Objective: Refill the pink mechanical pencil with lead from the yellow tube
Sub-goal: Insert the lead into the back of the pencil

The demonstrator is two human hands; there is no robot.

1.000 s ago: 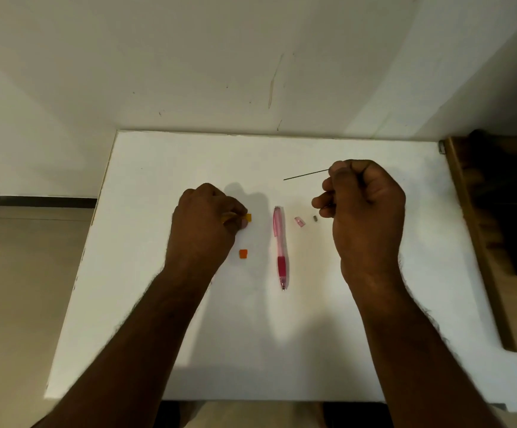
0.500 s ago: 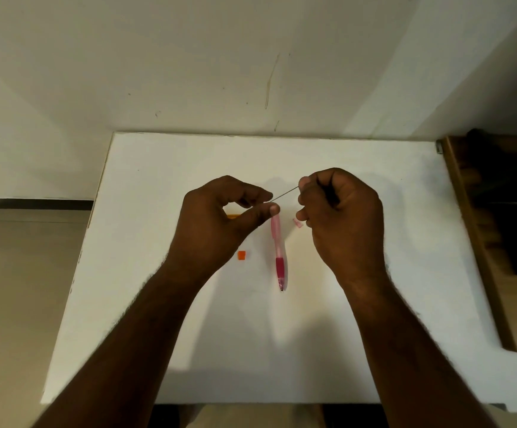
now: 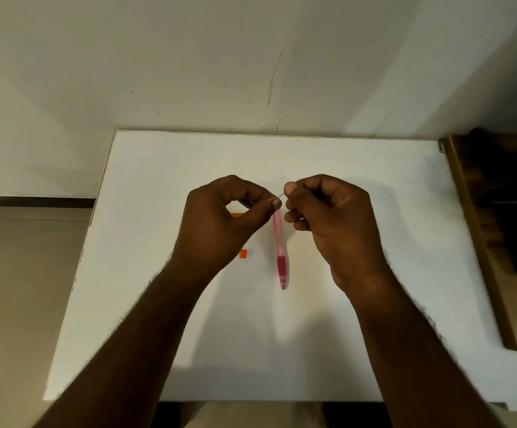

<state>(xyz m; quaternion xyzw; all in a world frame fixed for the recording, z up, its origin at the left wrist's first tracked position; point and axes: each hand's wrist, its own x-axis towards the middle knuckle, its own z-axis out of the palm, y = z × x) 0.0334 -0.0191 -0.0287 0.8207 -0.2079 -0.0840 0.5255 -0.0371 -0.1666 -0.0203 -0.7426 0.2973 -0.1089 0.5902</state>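
The pink mechanical pencil (image 3: 280,251) lies on the white table (image 3: 164,273), tip toward me, with its back end just under my fingertips. A thin dark lead (image 3: 281,196) spans the small gap between my hands above it. My right hand (image 3: 328,217) pinches one end of the lead, and the thumb and forefinger of my left hand (image 3: 223,223) close on the other end. A short piece of the yellow tube (image 3: 237,214) shows on the table through the loop of my left fingers. An orange cap (image 3: 243,254) rests to the left of the pencil.
A wooden piece of furniture (image 3: 479,242) stands against the table's right edge. A pale wall rises behind the table, and floor lies beyond its left edge. The small pencil parts seen earlier are hidden under my right hand.
My left hand let go of the yellow tube and rose to the lead. My right hand carried the lead left and down over the pencil's back end, and the hands came together.
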